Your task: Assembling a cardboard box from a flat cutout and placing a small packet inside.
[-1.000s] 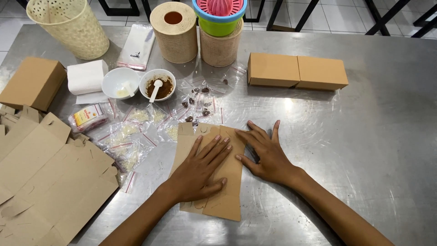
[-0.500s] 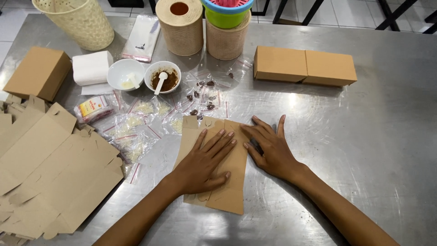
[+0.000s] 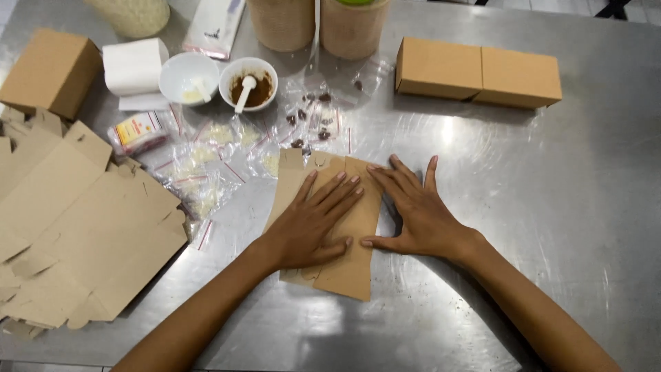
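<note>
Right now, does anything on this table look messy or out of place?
Nothing spilled or damaged. The small clear bags lie scattered and overlapping, not stacked, and the flat box blank sits slightly askew under both flat hands, left hand and right hand.

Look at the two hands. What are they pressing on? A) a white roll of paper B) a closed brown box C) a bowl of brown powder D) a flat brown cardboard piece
D: the left hand lies flat on the flat brown cardboard piece on the metal table, and the right hand presses along its right edge.
</note>
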